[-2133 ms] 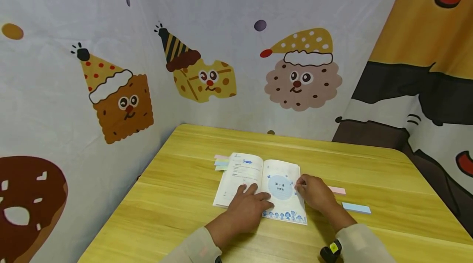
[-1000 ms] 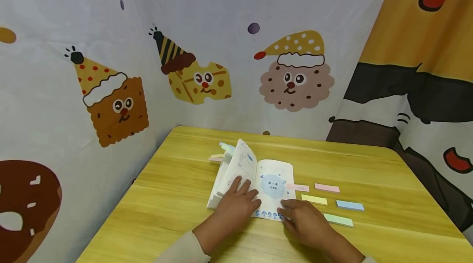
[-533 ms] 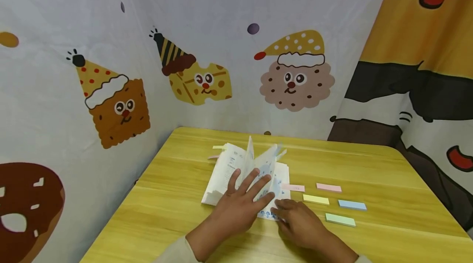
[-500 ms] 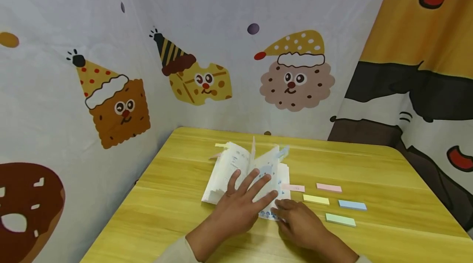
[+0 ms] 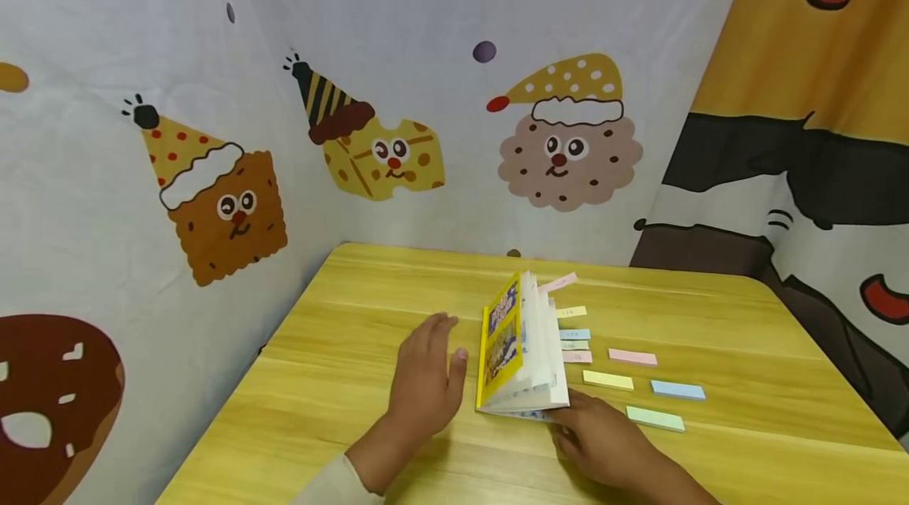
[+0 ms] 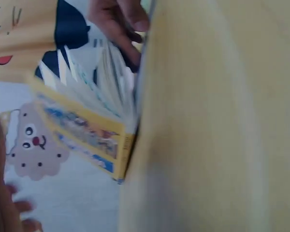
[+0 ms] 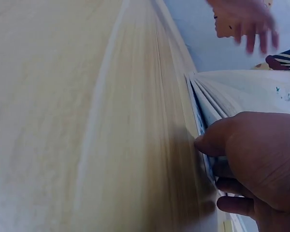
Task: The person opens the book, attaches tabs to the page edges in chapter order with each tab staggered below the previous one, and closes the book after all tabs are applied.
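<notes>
A yellow-covered book (image 5: 503, 335) stands partly closed on the table, its front cover tilted up and its pages fanned. Paper index tabs (image 5: 574, 334) in pink, yellow, blue and green stick out from its right edge. My left hand (image 5: 426, 379) is apart from the book, left of its spine, with fingers extended. At the book's lower right corner my right hand (image 5: 604, 434) holds the bottom pages. The right wrist view shows its thumb (image 7: 212, 137) against the lower edge and the other fingers curled, partly hidden by the hand.
Right of the book lie loose sticky-note pads: pink (image 5: 632, 357), yellow (image 5: 607, 380), blue (image 5: 678, 390) and green (image 5: 655, 418). The wooden table (image 5: 305, 379) meets a cartoon-printed cloth (image 5: 454, 221) at its back and left.
The book was spread wide under my left hand. Its left pages and front cover have swung over to the right, and my left hand has come off to the left. The right hand stays at the lower corner.
</notes>
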Action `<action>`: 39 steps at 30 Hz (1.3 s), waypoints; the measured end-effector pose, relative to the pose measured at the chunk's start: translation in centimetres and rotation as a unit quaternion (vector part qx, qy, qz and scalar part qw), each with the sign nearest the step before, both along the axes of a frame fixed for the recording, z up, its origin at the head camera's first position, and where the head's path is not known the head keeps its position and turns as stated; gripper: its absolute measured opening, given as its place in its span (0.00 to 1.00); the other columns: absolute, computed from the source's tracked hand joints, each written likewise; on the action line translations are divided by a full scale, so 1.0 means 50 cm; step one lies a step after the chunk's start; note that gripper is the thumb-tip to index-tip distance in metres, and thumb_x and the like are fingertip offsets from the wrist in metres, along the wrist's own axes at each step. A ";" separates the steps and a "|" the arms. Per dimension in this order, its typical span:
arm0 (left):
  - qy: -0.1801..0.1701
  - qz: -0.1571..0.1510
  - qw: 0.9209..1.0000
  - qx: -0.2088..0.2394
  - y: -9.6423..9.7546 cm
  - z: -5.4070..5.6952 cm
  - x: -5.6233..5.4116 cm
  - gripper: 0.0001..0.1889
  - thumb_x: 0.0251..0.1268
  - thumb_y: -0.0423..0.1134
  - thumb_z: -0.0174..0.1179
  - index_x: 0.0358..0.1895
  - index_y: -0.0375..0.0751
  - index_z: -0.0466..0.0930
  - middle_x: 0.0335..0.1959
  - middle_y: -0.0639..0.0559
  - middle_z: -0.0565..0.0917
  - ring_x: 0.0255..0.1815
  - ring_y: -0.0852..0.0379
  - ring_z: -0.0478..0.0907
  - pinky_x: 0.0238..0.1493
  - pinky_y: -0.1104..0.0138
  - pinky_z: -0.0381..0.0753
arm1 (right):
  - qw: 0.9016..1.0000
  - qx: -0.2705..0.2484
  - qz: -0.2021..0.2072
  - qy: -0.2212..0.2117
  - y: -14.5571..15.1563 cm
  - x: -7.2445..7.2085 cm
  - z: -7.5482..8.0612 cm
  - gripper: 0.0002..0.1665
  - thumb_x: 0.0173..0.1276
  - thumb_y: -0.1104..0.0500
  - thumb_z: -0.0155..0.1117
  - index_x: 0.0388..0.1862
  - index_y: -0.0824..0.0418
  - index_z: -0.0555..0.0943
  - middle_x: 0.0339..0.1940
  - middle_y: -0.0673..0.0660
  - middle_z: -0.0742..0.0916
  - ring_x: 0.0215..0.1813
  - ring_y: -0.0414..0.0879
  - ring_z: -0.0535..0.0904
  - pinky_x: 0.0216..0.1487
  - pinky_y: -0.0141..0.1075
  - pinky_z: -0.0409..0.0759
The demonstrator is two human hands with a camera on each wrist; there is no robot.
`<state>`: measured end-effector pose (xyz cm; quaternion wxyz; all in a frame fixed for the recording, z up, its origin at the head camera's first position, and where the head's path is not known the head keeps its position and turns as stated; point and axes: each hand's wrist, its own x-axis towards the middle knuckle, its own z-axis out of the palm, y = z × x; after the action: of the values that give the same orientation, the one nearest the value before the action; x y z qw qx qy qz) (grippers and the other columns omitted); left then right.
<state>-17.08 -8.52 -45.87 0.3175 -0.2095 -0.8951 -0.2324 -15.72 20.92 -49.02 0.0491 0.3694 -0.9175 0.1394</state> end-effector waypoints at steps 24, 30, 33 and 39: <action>-0.267 -0.147 0.904 -0.299 0.005 -0.018 -0.002 0.24 0.75 0.57 0.58 0.71 0.64 0.75 0.75 0.61 0.69 0.75 0.53 0.64 0.68 0.48 0.69 | 0.997 0.010 -0.071 -0.023 -0.049 0.009 -0.013 0.36 0.72 0.42 0.66 0.71 0.61 0.77 0.74 0.59 0.75 0.75 0.57 0.69 0.65 0.58 0.73; -0.280 -0.147 0.906 -0.280 -0.002 -0.015 -0.002 0.23 0.74 0.56 0.59 0.70 0.63 0.78 0.74 0.61 0.71 0.75 0.54 0.64 0.66 0.46 0.70 | 0.997 0.018 -0.068 -0.032 -0.059 0.013 -0.012 0.38 0.71 0.41 0.66 0.73 0.61 0.75 0.75 0.60 0.74 0.76 0.58 0.67 0.65 0.60 0.72; -0.277 -0.150 0.909 -0.273 0.000 -0.018 -0.006 0.23 0.74 0.55 0.59 0.70 0.62 0.78 0.74 0.60 0.71 0.75 0.54 0.64 0.65 0.45 0.71 | 0.996 0.027 -0.073 -0.033 -0.057 0.011 -0.010 0.39 0.71 0.40 0.66 0.73 0.60 0.75 0.75 0.60 0.74 0.76 0.57 0.66 0.65 0.60 0.72; -0.270 -0.152 0.910 -0.275 0.001 -0.024 -0.007 0.23 0.73 0.54 0.60 0.69 0.61 0.78 0.74 0.58 0.71 0.75 0.51 0.65 0.66 0.46 0.71 | 0.996 0.023 -0.079 -0.036 -0.057 0.010 -0.019 0.39 0.71 0.41 0.66 0.73 0.60 0.75 0.75 0.60 0.74 0.77 0.58 0.66 0.64 0.63 0.72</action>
<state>-17.44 -8.49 -47.04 -0.0453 -0.3512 -0.9325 -0.0705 -15.24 18.09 -49.95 0.0187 0.2913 -0.9480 0.1265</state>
